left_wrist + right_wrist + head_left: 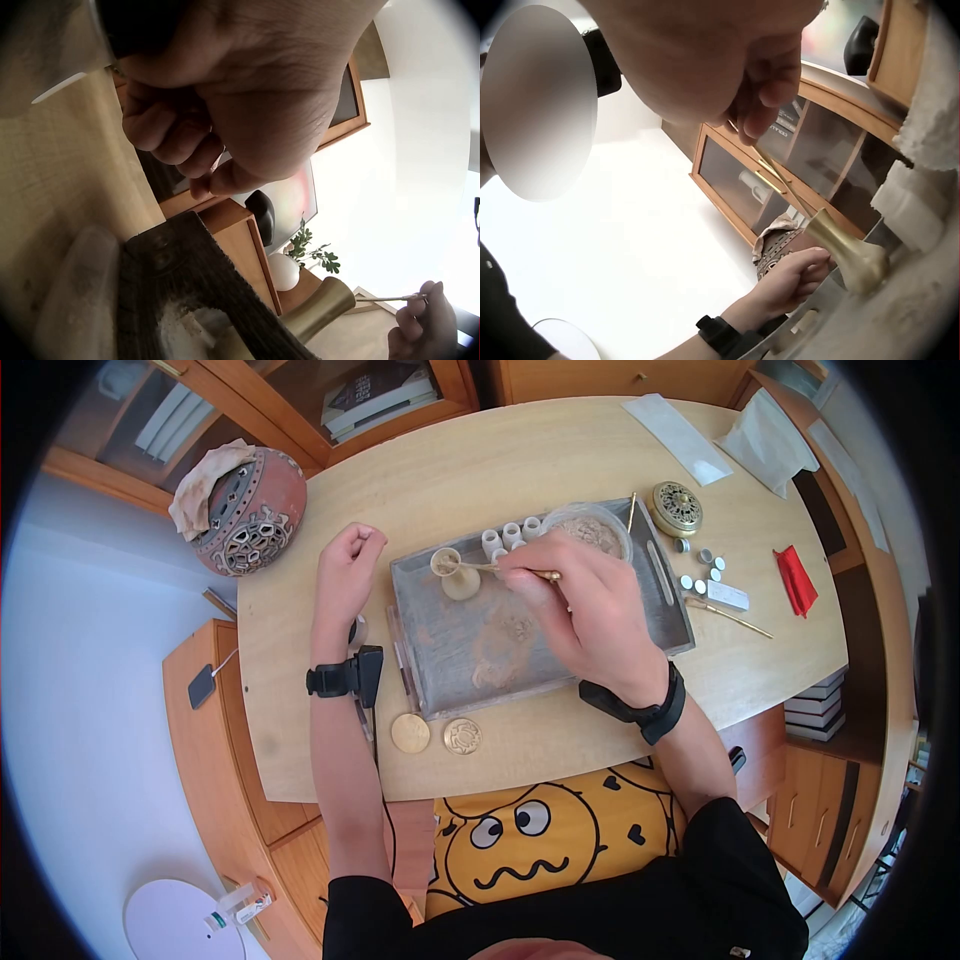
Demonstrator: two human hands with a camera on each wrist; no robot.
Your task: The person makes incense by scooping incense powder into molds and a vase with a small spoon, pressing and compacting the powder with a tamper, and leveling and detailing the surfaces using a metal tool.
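Note:
In the head view my right hand (590,600) pinches a slim brass stick (482,567) near its upper part. The far end of the stick is at the mouth of a small brass vase (461,582); the right wrist view shows the stick slanting down to the flared neck of that vase (847,259). The vase stands at the left of a grey tray (440,670). Left of the tray, my left hand (350,570) is held with its fingers curled and nothing visible in it. Its thumb meets the index finger in the left wrist view.
Brown powder (505,640) is scattered on the tray. Several small white jars (513,535) and a bowl of powder (592,530) stand at its back. Two gold discs (410,733) lie in front; a pierced brass burner (677,508) and red pouch (795,580) are at right.

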